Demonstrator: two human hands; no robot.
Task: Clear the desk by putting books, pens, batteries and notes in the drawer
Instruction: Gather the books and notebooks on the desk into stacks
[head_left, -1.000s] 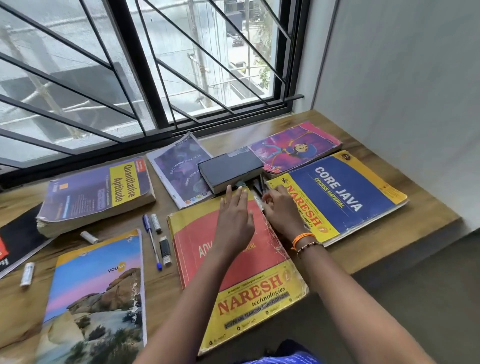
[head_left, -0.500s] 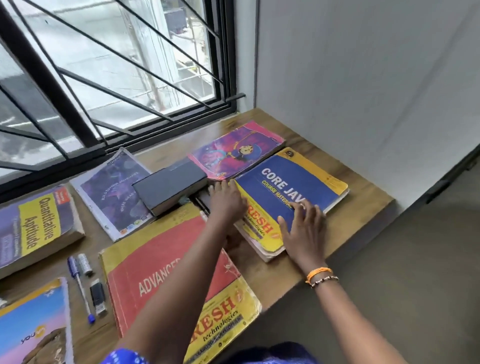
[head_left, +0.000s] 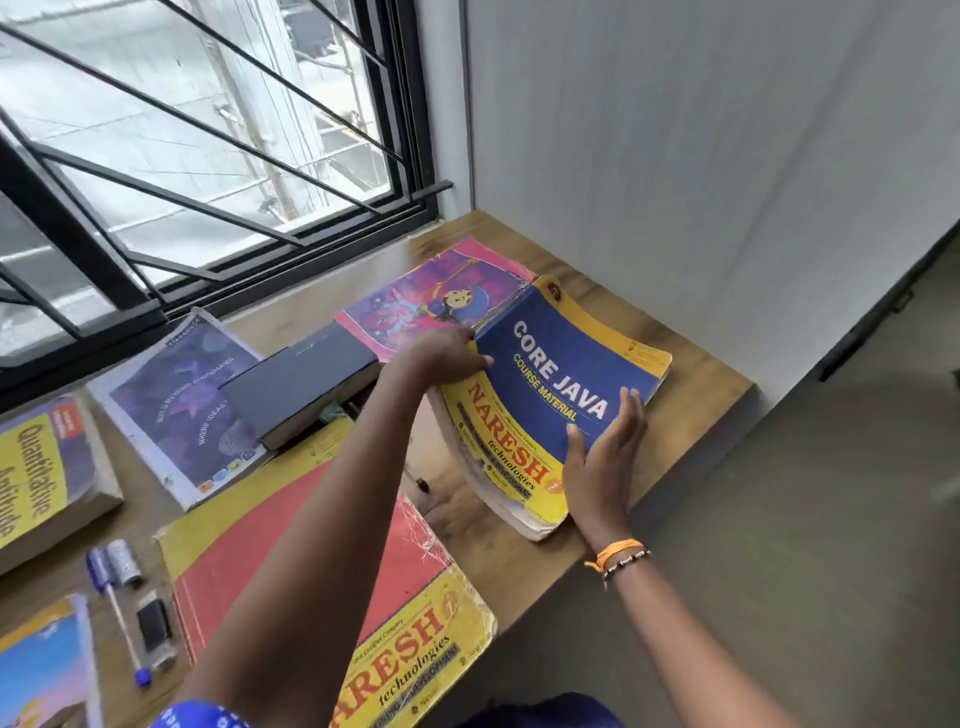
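The blue and yellow Core Java book (head_left: 550, 364) lies at the right end of the wooden desk (head_left: 691, 410), its left side tilted up. My left hand (head_left: 447, 353) grips its left edge, thumb over the cover. My right hand (head_left: 605, 457) grips the near right side with the fingers flat on the cover. A red and yellow Naresh book (head_left: 322, 582) lies under my left arm. Further left are a blue pen (head_left: 117, 603), a silver battery (head_left: 124, 561) and a small black stick (head_left: 154, 623).
A pink cartoon book (head_left: 431, 296), a thick dark book (head_left: 301, 384), a purple booklet (head_left: 176, 400), a Quantitative Aptitude book (head_left: 41, 467) and a landscape-cover book (head_left: 36, 670) lie on the desk. The barred window runs behind, a white wall stands right, and floor lies beyond the desk's edge.
The view swung right. My left hand moved to the Core Java book's left edge and took hold. Its left side has risen off the desk. My right hand stays on the cover.
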